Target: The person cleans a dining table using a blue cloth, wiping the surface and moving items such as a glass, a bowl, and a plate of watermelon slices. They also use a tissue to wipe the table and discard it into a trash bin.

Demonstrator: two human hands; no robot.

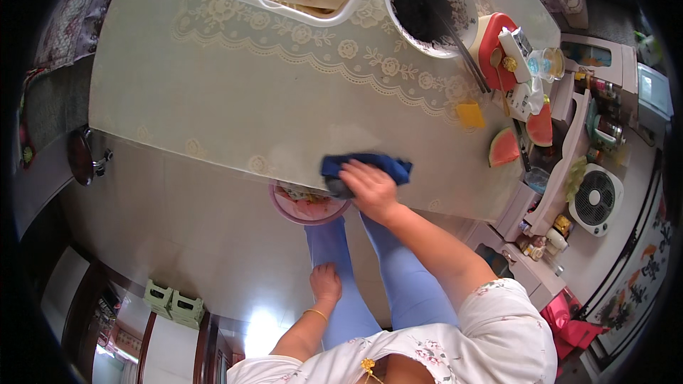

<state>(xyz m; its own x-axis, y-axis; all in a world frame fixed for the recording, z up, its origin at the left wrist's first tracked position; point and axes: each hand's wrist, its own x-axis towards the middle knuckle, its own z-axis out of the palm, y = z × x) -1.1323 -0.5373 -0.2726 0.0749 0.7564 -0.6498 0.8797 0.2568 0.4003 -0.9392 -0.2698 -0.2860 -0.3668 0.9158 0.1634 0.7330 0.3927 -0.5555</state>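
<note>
My right hand [369,189] presses a folded dark blue cloth [387,164] onto the near edge of the table [213,101]. Some blur shows on the fingers and on the cloth's greyish lower corner. Below that edge, partly hidden by the tabletop, is a pink basin [307,213] with scraps in it. My left hand [325,281] hangs beside my left thigh, away from the table. Its fingers look curled under, and the palm is hidden.
A white tray [315,16] with a flat pale sheet and a bowl stands at the far side. Nearby, chopsticks [464,56] rest in a white bowl [469,16] smeared with dark residue. Watermelon slices [504,148] and a knife [522,146] lie at the right, near a yellow square [470,113].
</note>
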